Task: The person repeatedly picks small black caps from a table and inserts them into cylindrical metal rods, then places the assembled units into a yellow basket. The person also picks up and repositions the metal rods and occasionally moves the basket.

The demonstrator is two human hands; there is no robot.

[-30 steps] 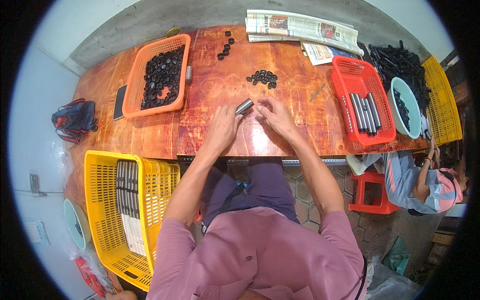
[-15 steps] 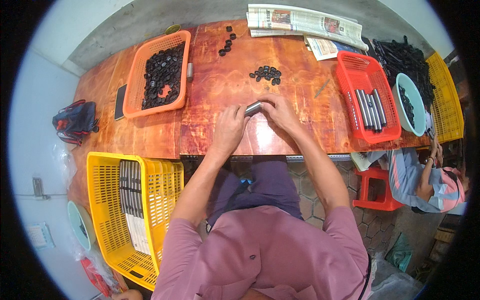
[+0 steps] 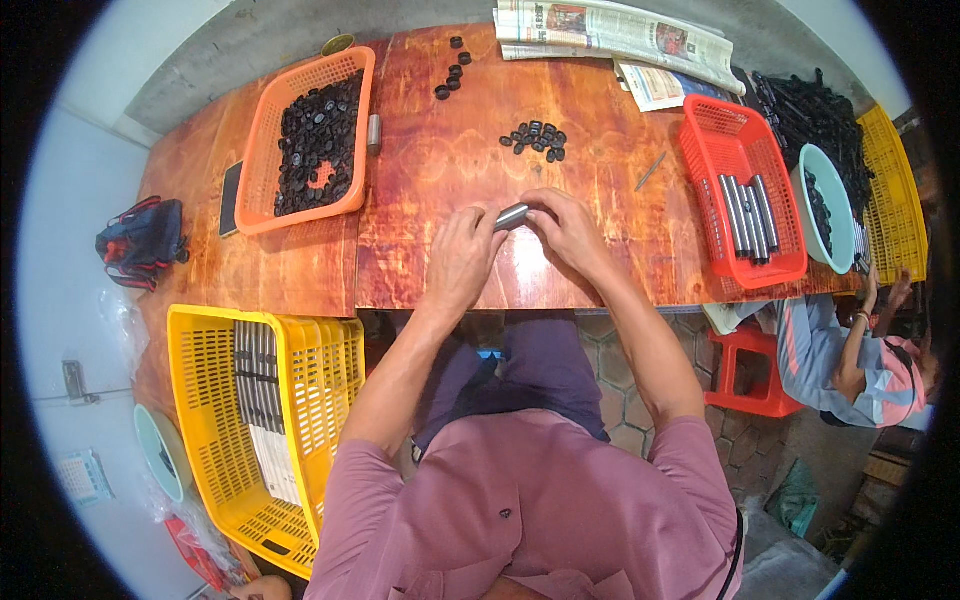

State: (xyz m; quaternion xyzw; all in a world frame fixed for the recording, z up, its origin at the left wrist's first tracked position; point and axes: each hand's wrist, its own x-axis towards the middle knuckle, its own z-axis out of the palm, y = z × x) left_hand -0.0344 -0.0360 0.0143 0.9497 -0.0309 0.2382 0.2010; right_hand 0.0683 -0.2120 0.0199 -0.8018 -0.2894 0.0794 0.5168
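Note:
A short silvery metal tube (image 3: 511, 217) is held between my two hands just above the table's near part. My left hand (image 3: 466, 246) grips its left end, fingers wrapped round it. At the other end, my right hand (image 3: 562, 224) is closed on the tube with thumb and fingers; anything small under those fingertips is hidden. Beyond my hands lies a loose cluster of small black caps (image 3: 538, 138) on the wooden table (image 3: 430, 200). Several more black caps (image 3: 454, 72) form a short row farther back.
On the left are an orange basket (image 3: 256, 150) of black caps, a phone (image 3: 230, 198) and a yellow crate (image 3: 190, 400) of tubes. Right: a red basket (image 3: 710, 180) with tubes, a pale green basin (image 3: 838, 215), newspapers (image 3: 610, 40), and another person's arm (image 3: 853, 350).
Both hands keep their hold on the tube, with barely any movement. The whole view has shifted slightly. At the far right, the other person's hands have moved apart.

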